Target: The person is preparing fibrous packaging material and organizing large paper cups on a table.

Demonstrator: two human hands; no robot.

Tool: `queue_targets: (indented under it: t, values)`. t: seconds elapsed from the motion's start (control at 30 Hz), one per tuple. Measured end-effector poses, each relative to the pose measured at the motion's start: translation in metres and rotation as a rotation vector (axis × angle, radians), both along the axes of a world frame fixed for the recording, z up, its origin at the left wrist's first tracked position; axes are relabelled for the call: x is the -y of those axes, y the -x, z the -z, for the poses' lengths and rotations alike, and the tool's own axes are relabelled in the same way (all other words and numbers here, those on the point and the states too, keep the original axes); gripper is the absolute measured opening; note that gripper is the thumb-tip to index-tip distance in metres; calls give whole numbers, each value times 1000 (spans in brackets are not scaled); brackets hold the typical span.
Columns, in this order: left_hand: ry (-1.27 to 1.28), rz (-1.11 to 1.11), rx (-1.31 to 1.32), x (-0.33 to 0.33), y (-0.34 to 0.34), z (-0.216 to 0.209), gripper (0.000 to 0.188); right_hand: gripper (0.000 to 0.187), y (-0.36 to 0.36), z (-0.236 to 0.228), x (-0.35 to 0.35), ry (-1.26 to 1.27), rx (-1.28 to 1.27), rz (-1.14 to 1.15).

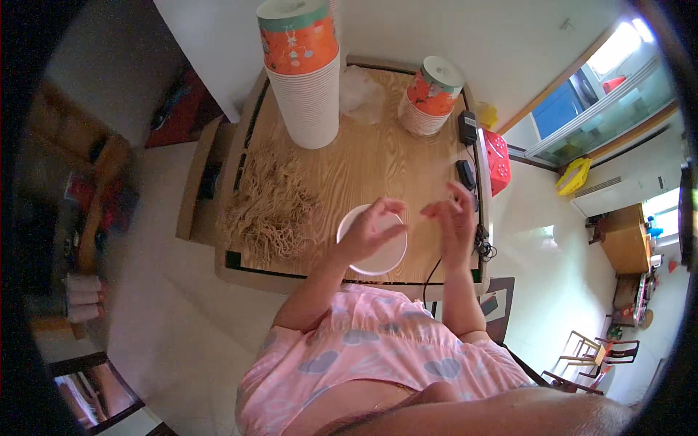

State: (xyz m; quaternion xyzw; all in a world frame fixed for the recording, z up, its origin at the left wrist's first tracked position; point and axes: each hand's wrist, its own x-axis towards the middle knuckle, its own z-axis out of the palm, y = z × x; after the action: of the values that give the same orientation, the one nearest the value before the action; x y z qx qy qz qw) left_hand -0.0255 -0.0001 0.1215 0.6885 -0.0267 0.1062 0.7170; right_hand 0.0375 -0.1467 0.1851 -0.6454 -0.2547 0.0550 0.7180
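A white paper cup (378, 260) sits near the table's front edge, its round mouth facing up. My left hand (369, 232) is over the cup and hides part of its rim; the thumb and curved fingers are apart, and I see nothing between them. To the right of the cup, my right hand (455, 221) is raised with its fingers bent and spread, holding nothing visible. A tangled heap of tan, string-like strands (270, 207) lies on the table left of the cup.
On the wood-grain table (363, 171) stand a tall stack of paper cups (309, 94) and a shorter stack (429, 102), with clear plastic (361, 93) between them. Black adapters (467, 129) and cables line the right edge. A red plastic stool (497, 163) stands beyond it.
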Motion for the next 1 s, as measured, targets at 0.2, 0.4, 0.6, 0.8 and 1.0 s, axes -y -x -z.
queue_targets:
  t: [0.2,0.4,0.6,0.8,1.0]
  values:
    - [320,87,-24,15,6,-3,50,4,15,50,-14,32,-252,-95]
    - [257,-332,-208,13,23,27,9,6,11,61,-12,14,-319,-102]
    - [116,-403,-224,3,38,23,9,17,6,57,-13,186,-320,-269]
    - [-323,-442,-163,10,41,16,9,29,11,84,-18,588,-165,-311]
    - [-222,-403,-187,11,41,18,12,22,12,93,-14,369,-280,-366]
